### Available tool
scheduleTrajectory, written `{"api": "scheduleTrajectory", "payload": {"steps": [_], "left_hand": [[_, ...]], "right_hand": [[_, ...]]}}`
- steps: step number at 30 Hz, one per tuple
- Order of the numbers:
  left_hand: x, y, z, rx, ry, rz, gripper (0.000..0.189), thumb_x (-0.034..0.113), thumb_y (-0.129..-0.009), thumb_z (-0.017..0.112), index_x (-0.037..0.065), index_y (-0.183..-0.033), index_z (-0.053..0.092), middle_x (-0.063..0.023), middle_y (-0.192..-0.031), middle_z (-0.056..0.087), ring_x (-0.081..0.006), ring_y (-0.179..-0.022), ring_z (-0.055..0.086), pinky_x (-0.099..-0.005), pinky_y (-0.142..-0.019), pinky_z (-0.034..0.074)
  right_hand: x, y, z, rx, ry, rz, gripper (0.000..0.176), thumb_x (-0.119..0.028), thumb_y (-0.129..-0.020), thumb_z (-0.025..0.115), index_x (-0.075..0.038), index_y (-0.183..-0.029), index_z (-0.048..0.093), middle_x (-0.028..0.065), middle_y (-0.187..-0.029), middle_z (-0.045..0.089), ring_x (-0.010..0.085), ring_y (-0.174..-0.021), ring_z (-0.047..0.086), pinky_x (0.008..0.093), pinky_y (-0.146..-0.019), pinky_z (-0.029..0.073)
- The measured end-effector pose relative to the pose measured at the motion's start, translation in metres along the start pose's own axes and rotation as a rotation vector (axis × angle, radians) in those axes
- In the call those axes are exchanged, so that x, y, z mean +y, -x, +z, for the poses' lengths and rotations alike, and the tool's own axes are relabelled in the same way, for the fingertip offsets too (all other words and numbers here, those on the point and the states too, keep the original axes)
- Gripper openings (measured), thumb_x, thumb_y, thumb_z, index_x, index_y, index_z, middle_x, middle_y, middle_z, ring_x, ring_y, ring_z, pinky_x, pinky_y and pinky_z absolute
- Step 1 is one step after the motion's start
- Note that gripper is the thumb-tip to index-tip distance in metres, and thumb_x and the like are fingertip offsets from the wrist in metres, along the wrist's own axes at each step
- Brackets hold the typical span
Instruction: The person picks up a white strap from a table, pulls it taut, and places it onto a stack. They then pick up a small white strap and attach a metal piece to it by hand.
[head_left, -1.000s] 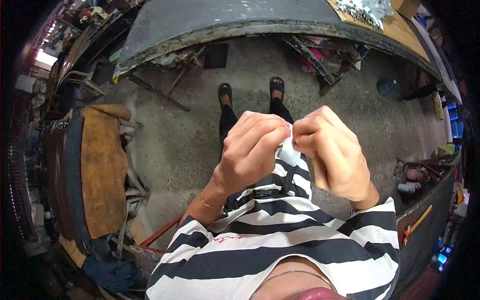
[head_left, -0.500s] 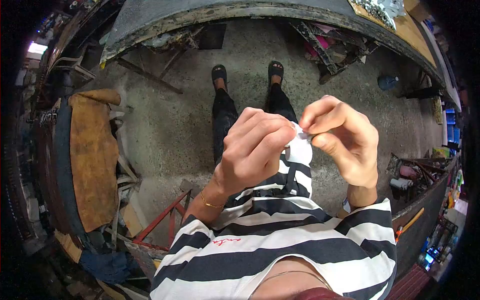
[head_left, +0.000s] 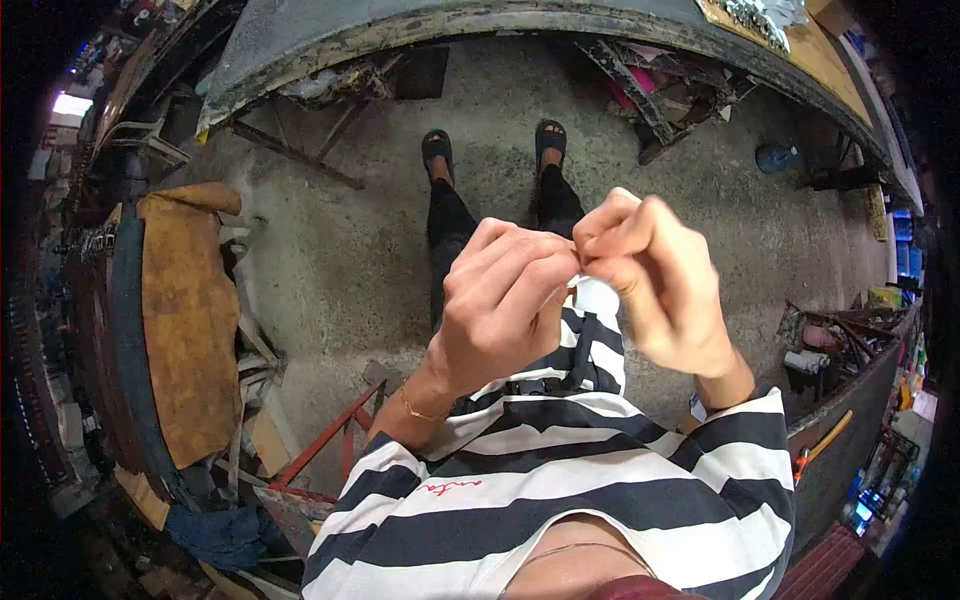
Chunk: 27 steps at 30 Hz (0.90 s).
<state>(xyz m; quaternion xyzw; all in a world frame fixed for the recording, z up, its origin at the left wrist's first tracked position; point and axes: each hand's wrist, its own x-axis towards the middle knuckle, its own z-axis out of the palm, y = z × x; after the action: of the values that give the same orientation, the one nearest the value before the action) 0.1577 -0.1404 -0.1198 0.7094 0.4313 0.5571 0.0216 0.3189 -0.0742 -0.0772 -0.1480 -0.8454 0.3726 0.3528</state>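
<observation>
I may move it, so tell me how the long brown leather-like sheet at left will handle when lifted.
The brown sheet will probably flex, since its far end is curled over. Its wavy edge suggests it may sag when held by one corner. Its dull surface hints at decent grip.

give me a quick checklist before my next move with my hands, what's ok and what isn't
1. Left hand pinched shut: ok, thumb against curled fingers.
2. Right hand working close to the left: ok, the two meet at the fingers.
3. White material gripped securely: cannot tell, the hands hide any grip on it.
4. Work supported on the grey table: not ok, both hands are up in the air, short of it.
5. Footing: ok, both black sandals are on the concrete floor.
6. Bracelet away from the fingers: ok, it sits at the left wrist.
</observation>
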Motion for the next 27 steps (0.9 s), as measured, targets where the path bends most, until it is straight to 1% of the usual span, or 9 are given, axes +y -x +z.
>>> {"api": "scheduleTrajectory", "payload": {"steps": [2,4,10,12,15,18,22,25,27], "left_hand": [[0.004,-0.005,0.000,0.012,0.022,0.007,0.020,-0.009,-0.068,0.066,-0.002,-0.087,0.062,-0.0113,-0.082,0.066,-0.0254,-0.074,0.067,-0.0346,-0.065,0.048],[0.003,-0.008,0.003,0.027,0.044,0.009,0.021,-0.010,-0.068,0.066,-0.002,-0.087,0.062,-0.0117,-0.082,0.067,-0.0257,-0.075,0.068,-0.0345,-0.065,0.049],[-0.004,-0.003,0.009,0.203,0.320,-0.049,0.019,-0.013,-0.073,0.061,-0.005,-0.090,0.062,-0.0169,-0.084,0.069,-0.0301,-0.082,0.072,-0.0353,-0.075,0.058],[-0.006,0.002,0.009,0.206,0.371,-0.082,0.016,-0.011,-0.077,0.062,-0.006,-0.092,0.062,-0.0194,-0.088,0.070,-0.0311,-0.086,0.072,-0.0359,-0.078,0.059],[-0.008,0.009,0.017,0.313,0.571,-0.143,0.017,-0.002,-0.082,0.067,-0.006,-0.098,0.062,-0.0206,-0.098,0.069,-0.0297,-0.089,0.071,-0.0365,-0.077,0.058],[-0.008,0.001,0.019,0.278,0.560,-0.116,0.026,0.006,-0.081,0.076,-0.006,-0.100,0.062,-0.0196,-0.101,0.068,-0.0273,-0.088,0.070,-0.0344,-0.073,0.058],[-0.006,-0.003,0.007,0.095,0.204,0.010,0.042,0.018,-0.074,0.084,-0.003,-0.105,0.065,-0.0178,-0.100,0.067,-0.0275,-0.083,0.069,-0.0350,-0.067,0.057],[-0.008,-0.002,0.010,0.155,0.187,0.062,0.038,0.014,-0.073,0.084,-0.002,-0.103,0.068,-0.0157,-0.092,0.068,-0.0265,-0.078,0.069,-0.0341,-0.065,0.056],[-0.009,-0.001,0.010,0.196,0.160,0.097,0.037,0.013,-0.070,0.085,-0.002,-0.101,0.071,-0.0139,-0.085,0.069,-0.0252,-0.074,0.069,-0.0330,-0.063,0.056]], "right_hand": [[0.002,0.001,0.001,0.168,-0.562,0.248,0.006,0.005,-0.089,0.058,0.002,-0.092,0.054,0.0133,-0.087,0.058,0.0193,-0.080,0.055,0.0301,-0.072,0.046],[0.008,0.001,-0.005,0.173,-0.632,0.163,0.004,0.004,-0.092,0.058,0.002,-0.094,0.054,0.0129,-0.091,0.059,0.0156,-0.084,0.054,0.0284,-0.075,0.044],[0.017,0.008,-0.028,0.109,-0.418,0.082,0.009,-0.003,-0.088,0.065,0.002,-0.092,0.058,0.0172,-0.099,0.064,0.0211,-0.090,0.062,0.0320,-0.082,0.048],[0.020,0.006,-0.031,-0.078,-0.282,0.019,0.009,-0.004,-0.084,0.067,0.001,-0.089,0.060,0.0195,-0.104,0.064,0.0255,-0.095,0.064,0.0354,-0.083,0.050],[0.013,0.003,-0.025,-0.008,-0.164,0.005,0.009,-0.001,-0.080,0.068,0.001,-0.086,0.062,0.0198,-0.101,0.066,0.0283,-0.091,0.067,0.0357,-0.079,0.053],[0.009,0.002,-0.020,0.090,-0.120,0.010,0.010,0.002,-0.077,0.070,0.002,-0.084,0.062,0.0191,-0.096,0.067,0.0279,-0.083,0.067,0.0333,-0.074,0.053],[0.003,0.000,-0.023,0.079,-0.056,-0.039,0.010,0.000,-0.078,0.070,0.002,-0.083,0.063,0.0195,-0.096,0.067,0.0267,-0.083,0.067,0.0332,-0.071,0.052],[0.001,0.001,-0.027,0.044,-0.067,-0.010,0.010,-0.001,-0.078,0.071,0.002,-0.083,0.063,0.0197,-0.096,0.067,0.0280,-0.084,0.066,0.0343,-0.073,0.052],[0.003,0.003,-0.026,0.231,-0.034,-0.058,0.010,-0.001,-0.077,0.071,0.002,-0.083,0.063,0.0194,-0.096,0.067,0.0299,-0.085,0.066,0.0352,-0.075,0.052]]}}
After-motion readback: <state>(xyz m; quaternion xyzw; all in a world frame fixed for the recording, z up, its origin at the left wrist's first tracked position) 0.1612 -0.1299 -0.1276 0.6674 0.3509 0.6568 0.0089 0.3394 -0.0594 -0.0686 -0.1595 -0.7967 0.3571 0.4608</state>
